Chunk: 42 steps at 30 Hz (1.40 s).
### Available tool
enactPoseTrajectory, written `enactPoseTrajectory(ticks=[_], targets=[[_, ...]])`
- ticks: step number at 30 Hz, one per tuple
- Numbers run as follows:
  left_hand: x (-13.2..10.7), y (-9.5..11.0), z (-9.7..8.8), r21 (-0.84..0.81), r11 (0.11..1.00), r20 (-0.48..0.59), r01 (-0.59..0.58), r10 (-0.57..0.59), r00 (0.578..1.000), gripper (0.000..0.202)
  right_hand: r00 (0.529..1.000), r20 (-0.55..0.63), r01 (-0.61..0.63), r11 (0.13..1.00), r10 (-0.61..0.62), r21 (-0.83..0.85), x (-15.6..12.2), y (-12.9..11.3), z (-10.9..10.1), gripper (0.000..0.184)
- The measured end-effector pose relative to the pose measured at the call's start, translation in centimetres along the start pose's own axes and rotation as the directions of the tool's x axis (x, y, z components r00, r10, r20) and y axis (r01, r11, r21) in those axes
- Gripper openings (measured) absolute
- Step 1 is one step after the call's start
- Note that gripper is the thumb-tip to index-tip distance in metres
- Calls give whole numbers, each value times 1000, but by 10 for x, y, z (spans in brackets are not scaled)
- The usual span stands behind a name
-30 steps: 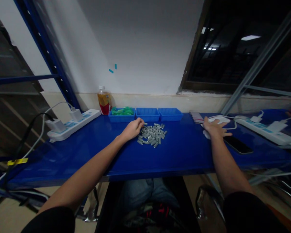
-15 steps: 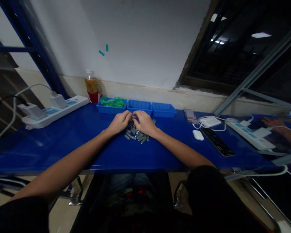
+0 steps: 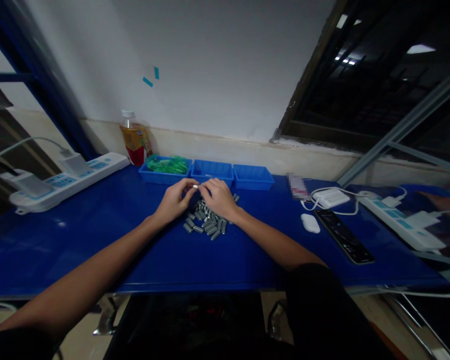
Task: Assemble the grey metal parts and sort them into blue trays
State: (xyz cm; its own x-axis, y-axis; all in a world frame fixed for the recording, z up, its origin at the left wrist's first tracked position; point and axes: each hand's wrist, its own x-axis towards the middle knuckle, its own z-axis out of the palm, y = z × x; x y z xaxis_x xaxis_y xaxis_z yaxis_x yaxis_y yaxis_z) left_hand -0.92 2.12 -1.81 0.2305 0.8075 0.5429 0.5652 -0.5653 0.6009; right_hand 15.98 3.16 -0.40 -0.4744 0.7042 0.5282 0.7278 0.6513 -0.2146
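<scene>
My left hand (image 3: 173, 201) and my right hand (image 3: 218, 198) meet fingertip to fingertip over the blue table. Between them they pinch a small shiny metal cylinder (image 3: 195, 186), mostly covered by fingers. Under and in front of the hands lies a loose pile of grey metal cylinders (image 3: 210, 228), partly hidden by my right hand. Just behind stands a blue bin (image 3: 222, 172), with a small pale piece (image 3: 209, 176) inside it that is too small to name.
To the left, another blue bin (image 3: 147, 176) holds green plastic packets (image 3: 168, 164), with a drink bottle (image 3: 134, 140) beside it. A third blue bin (image 3: 253, 178) stands right. Power strips (image 3: 69, 182), an earbud case (image 3: 310, 223), a phone (image 3: 343, 236) and a white cabled adapter (image 3: 330, 198) flank the work.
My hands, still together, have shifted slightly left off the pile, uncovering more cylinders. The metal cylinder between the fingertips shows more brightly. The whole view has shifted a little.
</scene>
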Motion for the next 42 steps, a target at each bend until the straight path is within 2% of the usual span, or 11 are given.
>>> enactPoseTrajectory(ticks=[5, 12, 15, 20, 26, 30, 33, 35, 37, 40, 42], targets=[[1, -1, -2, 19, 1000, -10, 25, -24, 1000, 27, 999, -45, 1, 996, 3, 93, -2, 1, 3, 27], [0, -3, -1, 25, 993, 60, 119, -120, 991, 36, 998, -20, 60, 996, -59, 69, -4, 5, 6, 20], [-1, -3, 0, -47, 989, 37, 138, -136, 990, 34, 998, -29, 59, 997, -58, 57, -5, 4, 7, 22], [-2, -2, 0, -173, 981, 13, 90, -89, 996, 38, 999, -37, 36, 997, -34, 62, -5, 4, 8, 24], [0, -1, -2, -71, 994, -8, 78, -79, 997, 32, 996, -80, 39, 988, -27, 147, -6, 4, 8, 26], [0, 0, -4, -31, 996, 29, 85, -85, 996, 33, 995, -72, 74, 991, -66, 111, -7, 2, 7, 21], [0, -1, -4, -13, 996, 88, 88, -87, 992, 40, 995, -71, 76, 995, -71, 65, -5, 2, 3, 24], [0, -2, -4, 10, 998, 144, 59, -60, 988, 39, 995, -93, 24, 999, -22, 22, 0, 8, -2, 27], [0, -3, -2, 55, 998, 186, -15, 4, 983, 31, 987, -136, -87, 995, 81, -38, 5, 20, -7, 31], [0, -7, 1, 137, 974, 292, -179, 133, 947, 28, 945, -208, -284, 949, 253, -136, 9, 44, -12, 32], [1, -10, 3, 179, 956, 371, -234, 155, 916, 25, 912, -220, -388, 903, 347, -183, 8, 57, -13, 30]])
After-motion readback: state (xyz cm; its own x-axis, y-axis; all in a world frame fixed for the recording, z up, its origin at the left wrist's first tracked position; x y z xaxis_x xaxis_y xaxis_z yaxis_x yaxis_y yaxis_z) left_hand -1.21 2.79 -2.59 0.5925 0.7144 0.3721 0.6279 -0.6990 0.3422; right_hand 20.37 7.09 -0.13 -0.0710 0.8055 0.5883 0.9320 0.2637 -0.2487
